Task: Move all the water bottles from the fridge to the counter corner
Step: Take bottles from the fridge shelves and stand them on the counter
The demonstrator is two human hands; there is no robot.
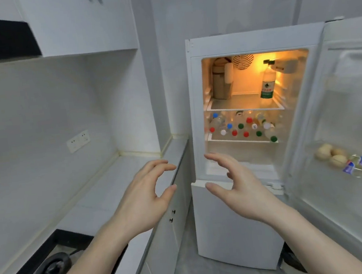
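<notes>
The white fridge [234, 220] stands open ahead, lit inside. On its lower shelf stand several water bottles [241, 127] with red, green, blue and white caps. One taller bottle with a green label [267, 84] stands on the upper shelf. The counter corner [134, 163] lies to the left of the fridge, bare white tile. My left hand [144, 200] and my right hand [235, 186] are raised side by side in front of the fridge, below the shelves, fingers loosely spread and holding nothing.
The fridge door [340, 121] swings open to the right, with eggs [332, 155] and small packets in its rack. A beige jug [221, 82] sits on the upper shelf. A gas stove [51, 270] is set in the counter at lower left. Wall sockets [78, 141] sit above the counter.
</notes>
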